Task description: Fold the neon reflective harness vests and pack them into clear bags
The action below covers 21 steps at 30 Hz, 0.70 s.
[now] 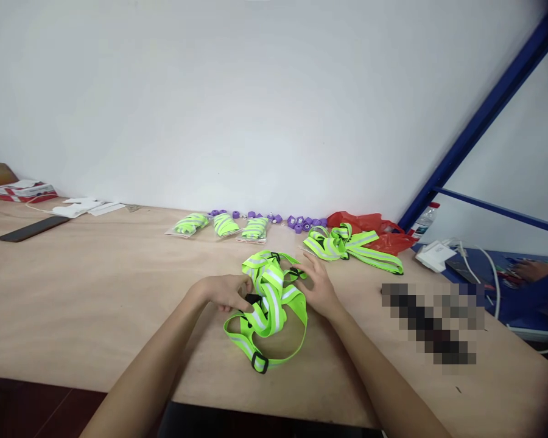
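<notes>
A tangled neon-green reflective harness [274, 304] with silver stripes and black buckles lies loosely heaped on the wooden table in front of me. At its left side, my left hand [228, 293] has its fingers curled on a strap beside a black buckle [252, 298]; the fingertips are partly hidden. My right hand [318, 286] is at the upper right edge of the heap, thumb and fingers apart, touching the straps near another black buckle. A strap loop with a black slider [259, 363] lies toward me.
Several bagged green straps [226, 225] lie near the wall, with purple rolls [301, 224] behind. Another loose harness [342, 244] and a red plastic bag [368, 224] are at back right. A white charger [435, 255], bottle [425, 220] and blue frame stand right. A dark strip [34, 229] lies left.
</notes>
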{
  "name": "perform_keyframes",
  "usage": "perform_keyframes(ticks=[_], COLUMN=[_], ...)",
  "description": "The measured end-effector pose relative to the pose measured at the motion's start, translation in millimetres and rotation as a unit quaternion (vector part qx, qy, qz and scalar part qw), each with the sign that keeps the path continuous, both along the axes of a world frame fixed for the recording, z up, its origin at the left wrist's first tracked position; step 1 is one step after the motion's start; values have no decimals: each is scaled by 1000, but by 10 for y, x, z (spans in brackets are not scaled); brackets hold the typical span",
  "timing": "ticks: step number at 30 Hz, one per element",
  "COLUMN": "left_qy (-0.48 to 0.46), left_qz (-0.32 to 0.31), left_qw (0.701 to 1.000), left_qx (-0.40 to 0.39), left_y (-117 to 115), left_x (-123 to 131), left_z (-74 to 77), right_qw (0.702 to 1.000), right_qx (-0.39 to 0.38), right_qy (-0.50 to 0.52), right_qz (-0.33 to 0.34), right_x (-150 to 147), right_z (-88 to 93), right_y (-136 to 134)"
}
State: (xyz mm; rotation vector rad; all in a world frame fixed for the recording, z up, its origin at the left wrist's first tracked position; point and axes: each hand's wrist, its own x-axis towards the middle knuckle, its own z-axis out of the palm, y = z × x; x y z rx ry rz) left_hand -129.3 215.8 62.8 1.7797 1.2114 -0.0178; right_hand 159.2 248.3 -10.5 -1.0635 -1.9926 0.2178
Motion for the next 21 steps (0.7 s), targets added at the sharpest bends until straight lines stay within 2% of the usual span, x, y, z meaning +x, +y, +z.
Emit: perform_keyframes(ticks=[2, 5, 10, 16, 19, 21], left_qy=[-23, -66, -46, 46, 53, 58], left_qz=[-10, -32, -77, -73, -66, -41], left_qw=[998, 987, 983, 976, 979, 978], left_qx=[64, 145, 157, 199, 184, 194], left_y=[9, 0, -77, -146, -105, -52], left_x=[1, 21, 100, 179, 136, 66], left_z=[0, 36, 50, 5, 46, 63], right_qw=[998, 996, 985, 927, 870, 827], right_qx=[-43, -81, -100, -76, -80, -90], right_qy=[-44, -39, 116, 341, 464, 541], right_qz=[18, 15, -77, -136, -146, -123], right_x=[-9, -13, 12, 134, 224, 278], right_z=[-38, -61, -7, 20, 15, 11], right_y=[15, 23, 13, 99, 188, 240])
